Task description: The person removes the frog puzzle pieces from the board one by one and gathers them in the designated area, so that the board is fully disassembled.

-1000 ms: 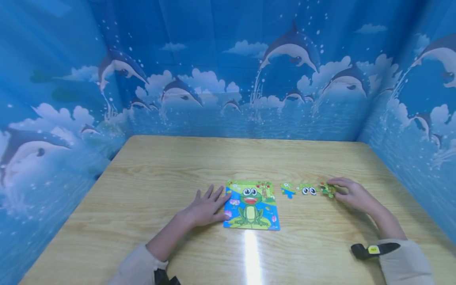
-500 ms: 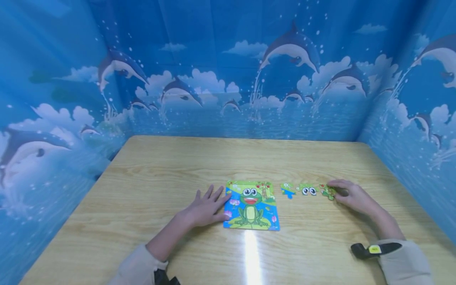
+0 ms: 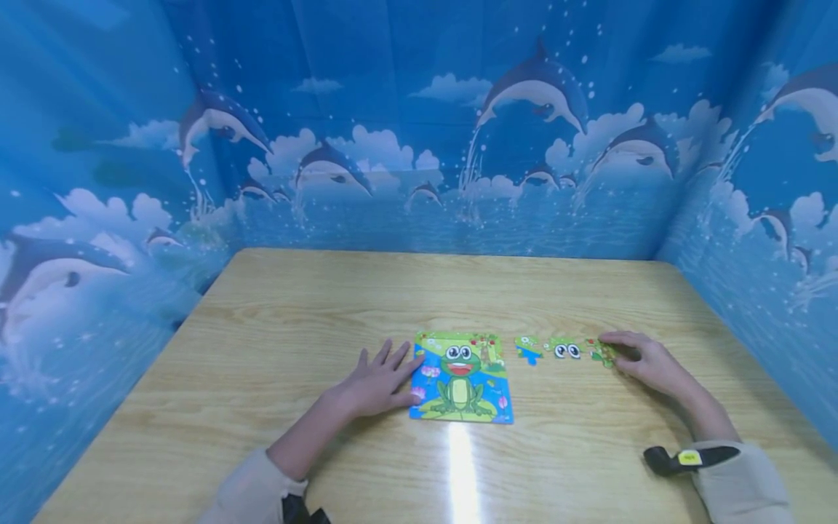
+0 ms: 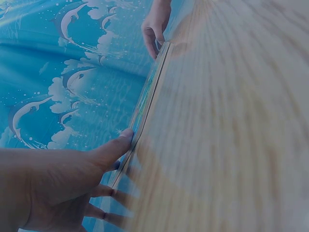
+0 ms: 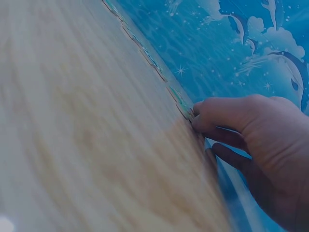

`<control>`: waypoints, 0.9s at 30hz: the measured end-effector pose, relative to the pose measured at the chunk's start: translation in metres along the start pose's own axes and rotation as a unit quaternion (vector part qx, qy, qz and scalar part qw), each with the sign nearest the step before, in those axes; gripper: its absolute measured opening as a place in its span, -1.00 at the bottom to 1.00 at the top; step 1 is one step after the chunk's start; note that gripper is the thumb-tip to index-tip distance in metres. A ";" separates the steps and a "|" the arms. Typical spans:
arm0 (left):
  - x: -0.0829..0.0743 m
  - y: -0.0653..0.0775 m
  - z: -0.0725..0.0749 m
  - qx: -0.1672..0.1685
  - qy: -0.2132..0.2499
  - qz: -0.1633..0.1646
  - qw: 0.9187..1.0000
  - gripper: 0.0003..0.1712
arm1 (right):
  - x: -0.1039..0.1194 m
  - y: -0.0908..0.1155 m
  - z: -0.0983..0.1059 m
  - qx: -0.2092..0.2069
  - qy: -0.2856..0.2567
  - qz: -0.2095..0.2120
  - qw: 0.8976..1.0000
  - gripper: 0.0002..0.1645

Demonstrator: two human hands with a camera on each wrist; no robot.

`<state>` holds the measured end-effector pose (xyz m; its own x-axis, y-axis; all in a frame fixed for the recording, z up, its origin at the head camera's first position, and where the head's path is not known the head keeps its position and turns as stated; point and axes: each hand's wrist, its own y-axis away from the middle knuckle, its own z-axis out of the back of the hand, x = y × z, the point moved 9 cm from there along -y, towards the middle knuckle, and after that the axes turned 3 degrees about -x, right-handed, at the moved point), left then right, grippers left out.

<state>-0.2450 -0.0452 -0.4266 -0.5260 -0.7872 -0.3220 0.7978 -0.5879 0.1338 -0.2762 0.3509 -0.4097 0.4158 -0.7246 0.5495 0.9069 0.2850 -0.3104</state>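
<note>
A square frog jigsaw puzzle (image 3: 461,386) lies flat on the table. My left hand (image 3: 376,382) rests at its left side, fingers spread, with the thumb and a fingertip on the edge. In the left wrist view, the left thumb (image 4: 113,150) lies against the board's rim. To the right of the board, my right hand (image 3: 648,360) pinches a green puzzle piece (image 3: 599,351) with red spots between thumb and forefinger, against the tabletop. Beside that piece lie an eyes piece (image 3: 566,351) and a blue-and-green piece (image 3: 528,349). From the right wrist, the pieces show only edge-on.
The wooden table (image 3: 294,306) reaches back to a blue dolphin-print curtain (image 3: 406,145), which also hangs along both sides. A bright light reflection (image 3: 463,473) shows on the tabletop in front of the board.
The right hand and its green piece have shifted very slightly, and the piece now sits a touch nearer the eyes piece. The left hand and frog puzzle have stayed in place.
</note>
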 end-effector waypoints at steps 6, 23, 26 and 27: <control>0.000 0.000 0.000 0.002 0.000 0.000 1.000 -0.21 | -0.004 0.002 0.000 0.007 -0.025 -0.015 1.000 -0.49; -0.001 0.002 0.002 0.001 -0.002 -0.001 1.000 -0.21 | 0.020 -0.006 0.006 -0.043 -0.022 -0.023 0.999 -0.61; -0.001 0.001 0.001 -0.001 -0.003 -0.004 1.000 -0.20 | 0.036 -0.013 0.001 -0.042 -0.016 -0.004 0.999 -0.63; -0.001 0.001 0.001 -0.001 -0.003 -0.004 1.000 -0.20 | 0.042 -0.015 -0.001 -0.039 -0.020 0.009 0.999 -0.63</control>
<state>-0.2437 -0.0451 -0.4252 -0.5341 -0.7832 -0.3184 0.7941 -0.5939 0.1291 -0.2725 0.3153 -0.3828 0.4353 -0.6934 0.5742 0.8920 0.2458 -0.3794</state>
